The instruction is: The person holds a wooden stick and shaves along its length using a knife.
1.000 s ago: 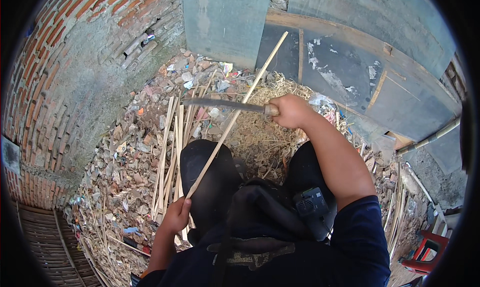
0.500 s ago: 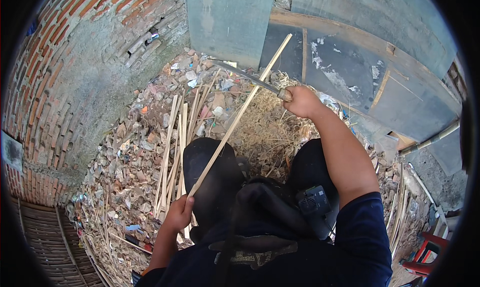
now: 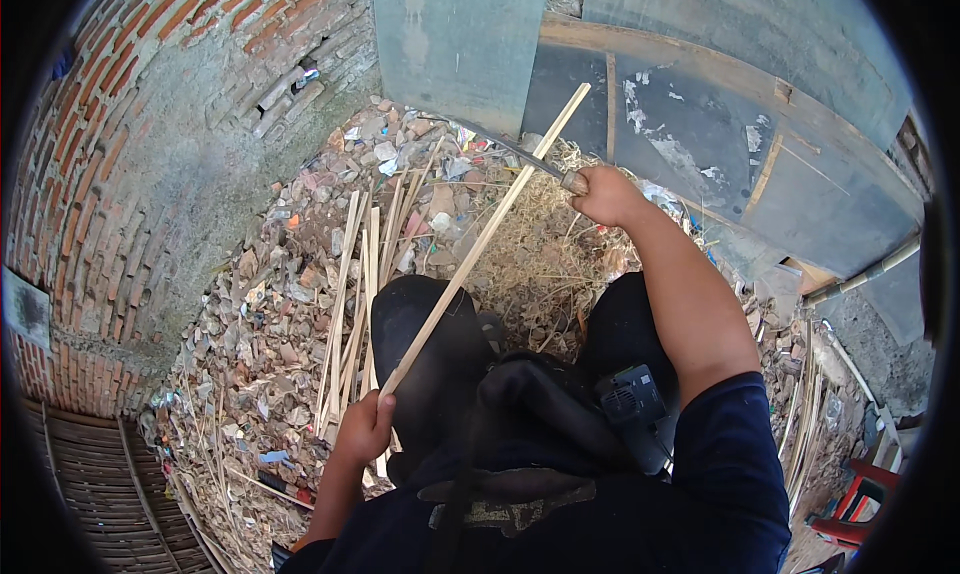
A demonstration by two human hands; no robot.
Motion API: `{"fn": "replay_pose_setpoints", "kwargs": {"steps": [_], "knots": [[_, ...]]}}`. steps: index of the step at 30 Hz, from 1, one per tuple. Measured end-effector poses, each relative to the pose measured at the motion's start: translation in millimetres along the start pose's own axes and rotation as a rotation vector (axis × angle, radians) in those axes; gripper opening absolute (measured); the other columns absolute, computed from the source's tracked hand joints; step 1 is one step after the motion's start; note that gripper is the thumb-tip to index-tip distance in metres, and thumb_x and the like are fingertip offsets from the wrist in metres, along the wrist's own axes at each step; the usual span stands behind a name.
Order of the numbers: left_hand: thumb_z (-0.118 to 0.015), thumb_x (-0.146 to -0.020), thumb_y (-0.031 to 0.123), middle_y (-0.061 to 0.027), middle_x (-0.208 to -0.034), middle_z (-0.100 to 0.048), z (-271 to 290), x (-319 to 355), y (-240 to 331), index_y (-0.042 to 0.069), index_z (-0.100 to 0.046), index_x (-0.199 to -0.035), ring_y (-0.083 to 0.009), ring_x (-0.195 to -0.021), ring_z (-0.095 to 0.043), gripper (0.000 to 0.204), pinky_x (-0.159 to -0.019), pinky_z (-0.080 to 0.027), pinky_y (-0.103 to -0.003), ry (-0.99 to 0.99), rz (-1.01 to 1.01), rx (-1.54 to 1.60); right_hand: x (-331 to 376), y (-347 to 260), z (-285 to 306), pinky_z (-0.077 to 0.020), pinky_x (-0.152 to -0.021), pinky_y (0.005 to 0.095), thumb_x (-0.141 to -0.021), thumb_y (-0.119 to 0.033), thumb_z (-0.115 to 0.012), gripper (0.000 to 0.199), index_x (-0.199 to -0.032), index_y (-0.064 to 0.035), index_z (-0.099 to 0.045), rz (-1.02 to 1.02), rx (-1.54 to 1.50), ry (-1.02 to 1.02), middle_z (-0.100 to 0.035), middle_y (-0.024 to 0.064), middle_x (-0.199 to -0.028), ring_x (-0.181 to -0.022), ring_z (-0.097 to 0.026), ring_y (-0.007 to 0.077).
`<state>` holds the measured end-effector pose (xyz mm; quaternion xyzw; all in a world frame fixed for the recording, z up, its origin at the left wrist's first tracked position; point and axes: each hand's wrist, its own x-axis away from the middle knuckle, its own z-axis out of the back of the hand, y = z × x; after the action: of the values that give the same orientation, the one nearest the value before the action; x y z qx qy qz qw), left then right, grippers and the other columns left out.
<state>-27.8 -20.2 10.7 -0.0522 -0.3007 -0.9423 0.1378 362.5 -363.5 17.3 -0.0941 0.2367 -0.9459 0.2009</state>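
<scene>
My left hand is closed on the near end of a long, pale bamboo strip. The strip slants away over my left knee, its far end up and to the right. In my right hand is the wooden handle of a machete, gripped in a fist. Its dark blade points left and crosses the strip near the far end, apparently touching it. Fine pale shavings cover the ground below the blade.
More bamboo strips lie beside my left leg, and others to my right. Rubble and litter cover the ground. A brick wall rises at left; grey-blue panels stand ahead. A red plastic object sits at lower right.
The far end of the bamboo strip has dropped slightly toward me. The machete blade has turned to look thinner, and its handle has shifted a little nearer. Both hands keep their grip.
</scene>
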Motion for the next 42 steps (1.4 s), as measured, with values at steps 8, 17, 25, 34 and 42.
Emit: {"fn": "replay_pose_setpoints", "kwargs": {"steps": [8,17,25,34,42], "knots": [[-0.048,-0.105,0.038,-0.0244,-0.065,-0.058,-9.4,2.2,-7.0,-0.001,-0.056,-0.083,-0.046,-0.063,-0.061,0.045,-0.057,-0.045,-0.049,0.039,0.008,0.034,28.0,-28.3,9.5,-0.0529,-0.081,0.0497,-0.086,-0.042,-0.072,0.046,-0.11,-0.0031,-0.066,0.113,0.007,0.096,-0.07,0.0229,-0.087,-0.087,-0.067,0.0439],[-0.044,-0.106,0.039,-0.0238,-0.067,-0.059,-6.5,2.9,1.5,-0.001,-0.055,-0.088,-0.0441,-0.066,-0.062,0.046,-0.061,-0.045,-0.049,-0.007,0.052,0.0,25.9,-33.0,12.1,-0.0548,-0.077,0.0513,-0.082,-0.027,-0.07,0.028,-0.102,-0.0083,-0.065,0.12,0.41,0.224,-0.071,0.0179,-0.083,-0.082,-0.07,0.0386],[-0.047,-0.105,0.035,-0.0266,-0.069,-0.06,-14.9,3.8,0.2,-0.001,-0.055,-0.088,-0.0489,-0.07,-0.063,0.041,-0.061,-0.046,-0.052,0.045,0.066,-0.068,41.8,-66.8,11.8,-0.0573,-0.076,0.0474,-0.085,-0.03,-0.07,0.031,-0.107,-0.0086,-0.065,0.226,0.341,0.007,-0.073,0.0143,-0.088,-0.086,-0.072,0.0354],[-0.054,-0.102,0.034,-0.0278,-0.066,-0.06,-28.4,4.4,-8.9,0.0,-0.053,-0.083,-0.0506,-0.065,-0.061,0.039,-0.058,-0.046,-0.055,0.168,0.023,-0.062,18.2,-48.1,0.5,-0.0565,-0.082,0.0484,-0.077,-0.023,-0.069,0.028,-0.102,-0.0112,-0.068,0.149,0.281,-0.051,-0.072,0.0135,-0.092,-0.092,-0.071,0.0344],[-0.053,-0.101,0.034,-0.0293,-0.068,-0.06,-24.7,6.7,-6.6,0.0,-0.053,-0.085,-0.0518,-0.068,-0.061,0.038,-0.06,-0.046,-0.057,0.127,0.036,-0.094,43.7,-77.6,-8.3,-0.0568,-0.077,0.0461,-0.077,-0.019,-0.068,0.023,-0.098,-0.012,-0.068,0.466,0.434,-0.019,-0.072,0.0142,-0.087,-0.086,-0.071,0.0337]]}}
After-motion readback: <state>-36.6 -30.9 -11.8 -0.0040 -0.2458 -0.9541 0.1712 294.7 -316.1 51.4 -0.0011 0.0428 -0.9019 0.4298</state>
